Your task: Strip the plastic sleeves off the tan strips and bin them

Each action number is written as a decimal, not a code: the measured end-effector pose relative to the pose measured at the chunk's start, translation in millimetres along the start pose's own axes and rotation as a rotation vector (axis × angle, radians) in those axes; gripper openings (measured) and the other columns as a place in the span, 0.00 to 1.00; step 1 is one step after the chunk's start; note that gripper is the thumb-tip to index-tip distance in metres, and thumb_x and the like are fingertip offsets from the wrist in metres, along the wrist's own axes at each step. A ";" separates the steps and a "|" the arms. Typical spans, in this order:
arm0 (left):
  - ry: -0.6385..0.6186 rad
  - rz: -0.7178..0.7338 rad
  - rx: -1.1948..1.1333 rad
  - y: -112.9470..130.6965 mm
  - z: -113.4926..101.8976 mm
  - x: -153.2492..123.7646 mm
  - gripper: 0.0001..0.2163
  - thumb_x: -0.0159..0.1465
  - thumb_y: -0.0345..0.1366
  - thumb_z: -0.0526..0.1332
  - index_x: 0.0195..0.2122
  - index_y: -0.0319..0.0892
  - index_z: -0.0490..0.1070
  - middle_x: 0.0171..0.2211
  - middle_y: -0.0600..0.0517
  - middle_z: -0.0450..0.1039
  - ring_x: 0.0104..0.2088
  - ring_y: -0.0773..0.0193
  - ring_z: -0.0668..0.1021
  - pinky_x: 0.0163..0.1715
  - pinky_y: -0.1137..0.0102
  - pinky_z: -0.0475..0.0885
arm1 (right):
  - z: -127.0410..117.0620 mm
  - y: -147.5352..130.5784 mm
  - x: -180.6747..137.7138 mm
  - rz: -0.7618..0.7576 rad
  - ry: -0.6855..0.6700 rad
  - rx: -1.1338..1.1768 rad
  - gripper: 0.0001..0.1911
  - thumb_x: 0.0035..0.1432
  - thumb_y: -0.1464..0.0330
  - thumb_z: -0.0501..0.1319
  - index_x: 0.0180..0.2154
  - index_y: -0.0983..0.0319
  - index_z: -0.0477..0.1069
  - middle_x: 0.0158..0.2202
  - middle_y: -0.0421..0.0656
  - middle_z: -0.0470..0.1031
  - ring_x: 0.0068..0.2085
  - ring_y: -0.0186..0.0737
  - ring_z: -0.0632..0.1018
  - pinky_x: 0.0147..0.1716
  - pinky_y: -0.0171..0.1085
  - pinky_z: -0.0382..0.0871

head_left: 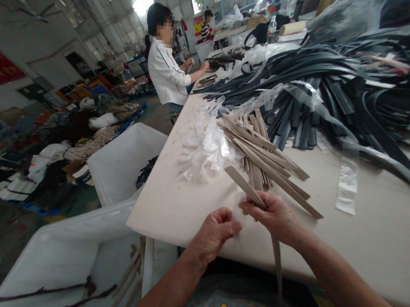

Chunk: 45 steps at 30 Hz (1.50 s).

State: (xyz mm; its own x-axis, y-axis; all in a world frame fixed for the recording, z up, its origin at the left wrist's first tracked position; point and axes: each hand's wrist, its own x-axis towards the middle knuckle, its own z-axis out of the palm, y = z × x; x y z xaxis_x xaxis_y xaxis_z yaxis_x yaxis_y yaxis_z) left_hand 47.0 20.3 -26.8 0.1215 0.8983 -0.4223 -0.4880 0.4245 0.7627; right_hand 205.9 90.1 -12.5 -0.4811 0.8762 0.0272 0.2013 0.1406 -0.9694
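Note:
My right hand (275, 216) is closed on a long tan strip (243, 184) that sticks up and to the left over the table's near edge and hangs down past the edge below my hand. My left hand (216, 233) is pinched shut beside it, on what looks like a clear plastic film around the strip. Just beyond lies a pile of similar tan strips (264, 156) on the pale table (366, 243), next to crumpled clear plastic sleeves (209, 146).
A big heap of black straps (347, 91) covers the far right of the table. White bins (121, 163) stand left of the table, the nearer bin (65, 256) holding a few strips. A person in white (167, 66) sits at the table's far end. Clutter covers the floor at left.

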 end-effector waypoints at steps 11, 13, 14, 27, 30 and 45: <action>-0.169 -0.096 0.446 15.8 8.6 -2.5 0.12 0.47 0.41 0.72 0.27 0.37 0.77 0.22 0.53 0.73 0.23 0.69 0.71 0.29 0.72 0.66 | -13.9 -14.6 -2.8 -0.111 0.058 -0.216 0.12 0.55 0.63 0.58 0.22 0.60 0.67 0.19 0.35 0.63 0.22 0.32 0.64 0.23 0.32 0.56; -0.204 -0.108 0.525 17.9 10.5 -1.4 0.12 0.48 0.42 0.71 0.28 0.38 0.79 0.23 0.52 0.75 0.24 0.68 0.72 0.30 0.71 0.67 | -12.7 -18.3 -3.1 -0.138 0.057 -0.249 0.13 0.55 0.64 0.58 0.21 0.60 0.65 0.19 0.35 0.63 0.23 0.32 0.64 0.24 0.32 0.56; -0.218 -0.102 0.554 18.2 11.2 -0.3 0.12 0.49 0.42 0.71 0.29 0.38 0.79 0.24 0.51 0.76 0.26 0.67 0.73 0.32 0.71 0.68 | -12.7 -20.0 -3.4 -0.147 0.058 -0.260 0.13 0.56 0.64 0.58 0.21 0.60 0.65 0.19 0.35 0.63 0.23 0.32 0.65 0.24 0.32 0.57; 0.073 0.210 -0.254 14.2 16.2 33.9 0.12 0.48 0.38 0.73 0.24 0.38 0.72 0.23 0.55 0.74 0.26 0.72 0.75 0.36 0.73 0.71 | -22.4 -6.3 -74.6 0.103 -0.084 -0.338 0.24 0.68 0.55 0.43 0.27 0.58 0.67 0.21 0.38 0.68 0.21 0.34 0.70 0.23 0.32 0.61; 0.107 0.202 -0.325 14.3 24.3 35.4 0.11 0.49 0.37 0.73 0.25 0.38 0.73 0.27 0.52 0.77 0.29 0.70 0.78 0.38 0.72 0.72 | -11.0 0.2 -83.8 0.167 -0.100 -0.346 0.24 0.67 0.55 0.42 0.25 0.58 0.65 0.21 0.39 0.69 0.23 0.36 0.72 0.25 0.34 0.63; 0.137 0.211 -0.276 5.9 31.8 30.4 0.12 0.46 0.38 0.75 0.25 0.38 0.74 0.26 0.52 0.78 0.29 0.68 0.78 0.39 0.71 0.72 | 4.6 2.7 -71.2 0.171 -0.056 -0.503 0.24 0.65 0.55 0.40 0.26 0.58 0.64 0.24 0.44 0.73 0.25 0.41 0.73 0.27 0.37 0.62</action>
State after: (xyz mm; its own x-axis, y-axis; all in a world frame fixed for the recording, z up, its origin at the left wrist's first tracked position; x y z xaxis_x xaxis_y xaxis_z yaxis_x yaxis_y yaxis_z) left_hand 75.2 53.7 -19.6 -0.1143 0.9315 -0.3453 -0.7070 0.1679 0.6870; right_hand 236.9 26.0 -18.2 -0.4474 0.8821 -0.1475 0.6586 0.2134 -0.7216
